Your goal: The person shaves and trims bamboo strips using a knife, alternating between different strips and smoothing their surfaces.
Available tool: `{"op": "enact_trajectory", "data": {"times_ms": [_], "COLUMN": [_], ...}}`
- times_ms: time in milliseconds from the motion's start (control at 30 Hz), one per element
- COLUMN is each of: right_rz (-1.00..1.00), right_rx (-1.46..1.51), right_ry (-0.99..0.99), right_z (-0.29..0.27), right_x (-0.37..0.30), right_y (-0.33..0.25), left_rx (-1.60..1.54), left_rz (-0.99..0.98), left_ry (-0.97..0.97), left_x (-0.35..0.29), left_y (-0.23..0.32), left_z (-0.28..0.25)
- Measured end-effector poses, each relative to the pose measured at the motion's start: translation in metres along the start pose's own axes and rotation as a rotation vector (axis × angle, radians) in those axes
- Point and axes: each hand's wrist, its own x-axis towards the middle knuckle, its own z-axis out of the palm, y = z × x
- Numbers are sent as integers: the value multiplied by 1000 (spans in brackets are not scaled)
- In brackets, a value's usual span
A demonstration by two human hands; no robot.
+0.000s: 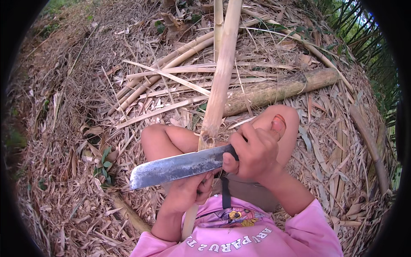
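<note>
A machete (pixel 177 166) with a broad, dark-stained blade lies across the view over my lap, its tip pointing left. My right hand (pixel 258 154) is closed round its handle, most of which is hidden by the fingers. Under the blade runs a pale, scraped bamboo pole (pixel 222 81), reaching from the far edge down to my lap, and the blade crosses it just below a node. My left hand (pixel 186 193) is closed beneath the blade, on the bamboo's near part. A pale flat length of bamboo (pixel 189 222) shows below that hand, against my pink shirt.
My bent legs lie either side of the pole. Beyond them are split bamboo strips (pixel 180 81), a thick bamboo log (pixel 282 90) and thinner poles (pixel 180 60). Dry leaves and shavings cover the ground. Another pole (pixel 370 145) lies at right, with green bamboo growth behind.
</note>
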Motion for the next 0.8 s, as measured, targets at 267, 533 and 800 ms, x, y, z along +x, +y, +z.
{"op": "enact_trajectory", "data": {"times_ms": [267,533,800], "right_rz": [81,82,96], "right_rx": [-25,127,221], "right_ry": [-5,-19,11], "right_z": [8,13,9], "right_x": [-1,1,1], "right_y": [11,-7,-11], "left_rx": [-252,-109,-60], "left_rz": [-82,-15,46], "left_ry": [-90,-29,-17], "left_x": [1,1,-3], "left_y": [9,8,4], "left_z": [-5,1,3]}}
